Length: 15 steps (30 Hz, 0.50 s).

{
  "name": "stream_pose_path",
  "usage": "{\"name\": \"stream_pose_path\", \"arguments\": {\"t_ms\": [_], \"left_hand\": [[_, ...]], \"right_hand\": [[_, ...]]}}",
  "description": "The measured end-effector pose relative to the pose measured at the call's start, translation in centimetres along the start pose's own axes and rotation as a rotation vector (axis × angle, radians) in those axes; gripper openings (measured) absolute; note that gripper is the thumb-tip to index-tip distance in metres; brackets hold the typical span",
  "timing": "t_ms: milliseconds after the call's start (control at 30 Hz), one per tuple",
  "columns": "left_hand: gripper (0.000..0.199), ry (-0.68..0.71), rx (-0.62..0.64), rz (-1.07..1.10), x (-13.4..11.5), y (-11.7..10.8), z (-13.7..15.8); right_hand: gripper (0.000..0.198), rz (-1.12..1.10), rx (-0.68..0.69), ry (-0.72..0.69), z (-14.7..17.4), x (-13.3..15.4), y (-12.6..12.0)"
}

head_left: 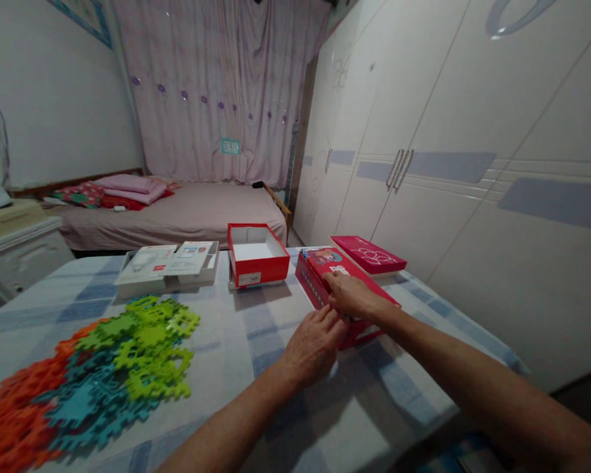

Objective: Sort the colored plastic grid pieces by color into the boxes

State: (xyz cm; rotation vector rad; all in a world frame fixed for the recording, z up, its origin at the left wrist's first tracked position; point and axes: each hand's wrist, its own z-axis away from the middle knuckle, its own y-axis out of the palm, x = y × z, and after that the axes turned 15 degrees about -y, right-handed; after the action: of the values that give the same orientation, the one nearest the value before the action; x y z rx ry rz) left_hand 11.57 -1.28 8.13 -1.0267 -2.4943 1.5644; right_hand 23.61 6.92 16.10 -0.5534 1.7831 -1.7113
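Note:
A red gift box [320, 295] with a colourful printed top lies at the right of the table. My right hand [349, 294] reaches over its top, fingers bent down and closed at the long left edge. Lower down, my left hand [315, 345] has its fingers curled against the near left corner of the same box. Both sets of fingertips are partly hidden, so the exact hold on the edge is hard to see. Behind the box lies a flat crimson box or lid [369, 255] with a white line drawing.
An open red-and-white box [259, 259] stands mid-table. Left of it is a shallow white tray-like box [167, 266] with printed panels. Orange [20, 407], teal [86, 401] and green [152, 338] toothed plastic pieces are heaped at left. White wardrobe doors [448, 118] flank the right.

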Motion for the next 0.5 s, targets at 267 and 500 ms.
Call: {"name": "stream_pose_path", "arguments": {"t_ms": [267, 500], "left_hand": [[0.017, 0.024, -0.015, -0.146, -0.4, -0.8, -1.8], [0.014, -0.017, -0.054, -0.104, -0.3, 0.2, -1.9]], "right_hand": [[0.042, 0.018, -0.039, -0.057, -0.8, -0.4, -1.6], [0.038, 0.481, -0.278, 0.312, 3.7, -10.5, -7.1]]}}
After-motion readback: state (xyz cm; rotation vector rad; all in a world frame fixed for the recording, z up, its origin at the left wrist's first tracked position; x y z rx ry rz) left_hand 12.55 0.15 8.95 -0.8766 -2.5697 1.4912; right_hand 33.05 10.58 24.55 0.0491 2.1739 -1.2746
